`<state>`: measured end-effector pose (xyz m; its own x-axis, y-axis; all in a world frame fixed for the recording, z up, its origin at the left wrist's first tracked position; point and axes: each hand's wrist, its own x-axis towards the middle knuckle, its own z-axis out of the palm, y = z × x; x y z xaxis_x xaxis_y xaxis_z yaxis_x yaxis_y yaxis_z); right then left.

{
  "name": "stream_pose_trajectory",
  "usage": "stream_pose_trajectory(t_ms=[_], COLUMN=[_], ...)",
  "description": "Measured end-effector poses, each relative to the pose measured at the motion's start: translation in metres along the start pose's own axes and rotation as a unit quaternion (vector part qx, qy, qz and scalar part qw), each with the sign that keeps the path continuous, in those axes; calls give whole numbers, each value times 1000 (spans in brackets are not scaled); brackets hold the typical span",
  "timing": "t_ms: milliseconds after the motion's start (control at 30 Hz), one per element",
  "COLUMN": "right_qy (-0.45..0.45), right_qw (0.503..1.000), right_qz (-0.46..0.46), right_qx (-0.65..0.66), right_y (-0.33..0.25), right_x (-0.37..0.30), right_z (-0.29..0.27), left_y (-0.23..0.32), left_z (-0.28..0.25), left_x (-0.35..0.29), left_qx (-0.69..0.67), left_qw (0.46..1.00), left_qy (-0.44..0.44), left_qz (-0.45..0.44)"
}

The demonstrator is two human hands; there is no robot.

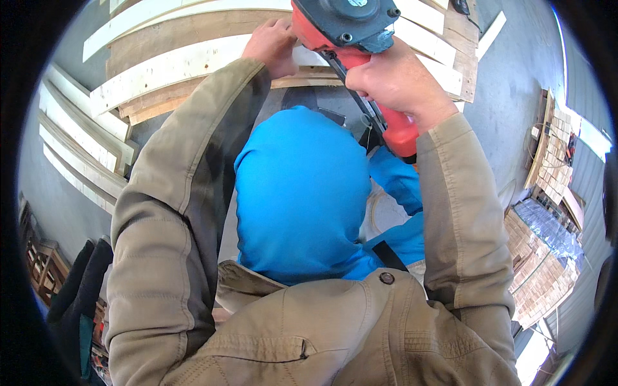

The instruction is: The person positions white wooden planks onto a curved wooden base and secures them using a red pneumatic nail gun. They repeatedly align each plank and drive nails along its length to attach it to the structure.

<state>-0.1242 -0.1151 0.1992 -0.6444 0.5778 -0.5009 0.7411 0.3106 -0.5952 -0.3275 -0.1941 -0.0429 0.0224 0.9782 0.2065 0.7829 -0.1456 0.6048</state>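
Observation:
My right hand is wrapped round the red grip of a nail gun with a dark grey head and a long black nail magazine. The tool's head is over the planks at the top of the view, where it hides its own nose. Just left of it, my left hand lies across a pale wooden plank, its fingers bent over the board. Part of that hand's far side is hard to make out. The plank belongs to a slatted wooden stack of light boards, like a pallet.
More long planks lie on the grey floor at the left. Stacked wood blocks, partly under clear plastic, stand at the right, with another block stack beyond. A loose wood strip lies at the upper right.

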Motion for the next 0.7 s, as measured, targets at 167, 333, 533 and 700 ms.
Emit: stream_pose_trajectory(t_ms=[167,333,533,700], right_qy=[26,8,5,13], right_qw=[999,999,997,997], right_qz=[-19,41,57,72], right_qx=[30,24,44,37], right_y=[2,19,32,30], right_x=[-2,-14,-35,-38], right_z=[0,1,1,3], left_y=[6,17,28,30], left_z=[-3,-6,-16,-18], left_x=[1,3,5,6], left_qx=[27,93,130,136], left_qw=[999,995,988,987], left_qy=[17,1,-47,-52], left_qz=[-1,-26,-67,-67])
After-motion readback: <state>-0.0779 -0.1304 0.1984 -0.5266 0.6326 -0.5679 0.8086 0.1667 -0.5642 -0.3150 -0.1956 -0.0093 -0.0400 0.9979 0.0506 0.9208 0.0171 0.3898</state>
